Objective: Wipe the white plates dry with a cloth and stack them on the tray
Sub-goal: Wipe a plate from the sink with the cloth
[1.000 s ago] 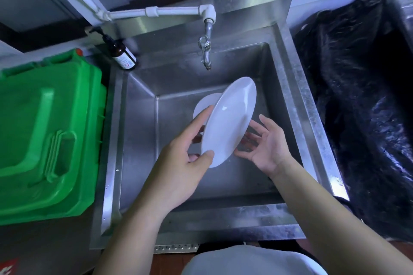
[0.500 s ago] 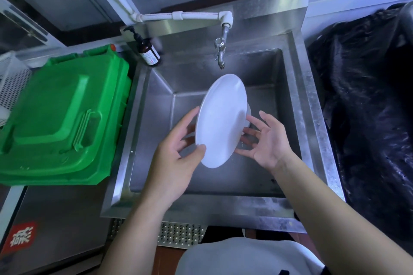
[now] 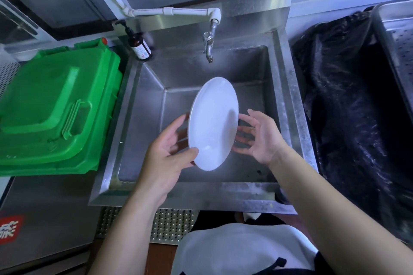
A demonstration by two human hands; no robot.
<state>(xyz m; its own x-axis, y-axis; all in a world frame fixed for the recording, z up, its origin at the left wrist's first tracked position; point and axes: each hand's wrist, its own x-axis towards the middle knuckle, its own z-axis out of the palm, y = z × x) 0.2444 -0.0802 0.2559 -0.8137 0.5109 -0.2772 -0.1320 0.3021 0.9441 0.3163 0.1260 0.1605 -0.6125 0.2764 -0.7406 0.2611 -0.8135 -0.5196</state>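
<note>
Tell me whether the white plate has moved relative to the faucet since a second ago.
Yes. The white plate, held by the left hand, now hangs almost directly below the faucet and stands more upright; earlier it sat to the right of it.

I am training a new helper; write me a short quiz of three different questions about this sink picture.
1. True or false: the left hand grips the white plate.
2. The plate is held over: A) the green bin B) the sink C) the black bag.
3. Fill in: the right hand is ____, fingers spread beside the plate.

Key: 1 true; 2 B; 3 open.
</note>
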